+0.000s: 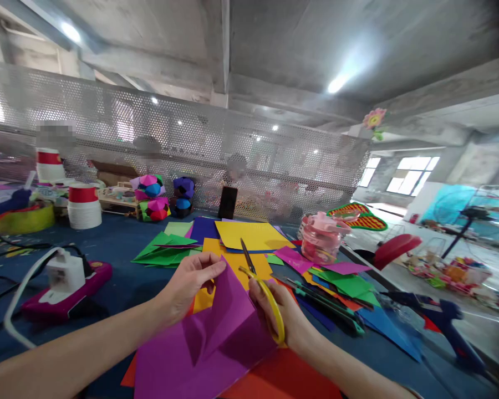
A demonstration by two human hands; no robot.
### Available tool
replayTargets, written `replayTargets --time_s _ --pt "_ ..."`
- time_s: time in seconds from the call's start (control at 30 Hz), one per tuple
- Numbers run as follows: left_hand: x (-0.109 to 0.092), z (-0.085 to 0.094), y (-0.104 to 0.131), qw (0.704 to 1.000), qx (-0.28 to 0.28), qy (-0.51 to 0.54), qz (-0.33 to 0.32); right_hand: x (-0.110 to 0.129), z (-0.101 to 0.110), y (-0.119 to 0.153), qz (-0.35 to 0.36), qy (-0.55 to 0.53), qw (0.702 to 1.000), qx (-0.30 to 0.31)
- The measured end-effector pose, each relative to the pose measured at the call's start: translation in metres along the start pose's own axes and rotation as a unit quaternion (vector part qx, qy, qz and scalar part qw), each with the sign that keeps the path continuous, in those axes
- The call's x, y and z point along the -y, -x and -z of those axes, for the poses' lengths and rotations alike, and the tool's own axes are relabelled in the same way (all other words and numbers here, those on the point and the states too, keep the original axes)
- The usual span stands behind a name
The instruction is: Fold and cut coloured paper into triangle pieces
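Observation:
A creased purple paper (pixel 228 343) is held up in front of me, its lower part over orange-red sheets (pixel 291 377). My left hand (pixel 193 282) pinches its top corner between thumb and fingers. Yellow-handled scissors (pixel 276 313) are in my right hand (pixel 280 310), at the paper's right edge, with the dark blades pointing up and away from me. Behind the hands lie yellow sheets (pixel 253 235), and folded green papers (pixel 164 249) are to their left.
A pink power strip (pixel 95 277) with a white plug and cables lies left. Paper cups (pixel 84 208) and paper balls (pixel 153 208) stand farther back. Right are a pink-lidded jar (pixel 322 241), cutters (pixel 324 302), coloured scraps (pixel 349 282) and a glue gun (pixel 441 316).

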State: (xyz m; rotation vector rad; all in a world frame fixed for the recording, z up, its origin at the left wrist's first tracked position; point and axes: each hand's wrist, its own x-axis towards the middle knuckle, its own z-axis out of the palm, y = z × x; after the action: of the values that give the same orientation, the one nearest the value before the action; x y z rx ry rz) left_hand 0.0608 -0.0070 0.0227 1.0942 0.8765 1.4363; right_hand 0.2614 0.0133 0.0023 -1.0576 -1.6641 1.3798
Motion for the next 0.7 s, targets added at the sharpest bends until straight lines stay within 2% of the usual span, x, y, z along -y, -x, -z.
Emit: replayTargets --time_s 0.2,0.4,0.47,0.6,0.7 --pt "-0.002 0.003 -0.006 0.997 -0.070 -0.003 -0.035 0.003 0.005 0.000 0.022 -0.075 0.995 0.060" --pt "-0.003 0.003 -0.006 0.997 -0.071 0.016 -0.025 0.009 0.006 0.004 0.038 -0.053 0.997 0.046" --pt "-0.004 0.002 -0.005 0.998 -0.062 0.020 -0.019 0.007 0.008 0.001 0.049 -0.057 0.997 0.037" --pt "-0.005 0.004 -0.004 0.998 -0.054 0.027 -0.016 0.006 0.011 -0.006 0.065 -0.069 0.995 -0.034" --pt "-0.005 0.006 -0.004 0.998 -0.054 0.028 -0.010 0.009 0.014 -0.009 0.068 -0.074 0.993 -0.065"
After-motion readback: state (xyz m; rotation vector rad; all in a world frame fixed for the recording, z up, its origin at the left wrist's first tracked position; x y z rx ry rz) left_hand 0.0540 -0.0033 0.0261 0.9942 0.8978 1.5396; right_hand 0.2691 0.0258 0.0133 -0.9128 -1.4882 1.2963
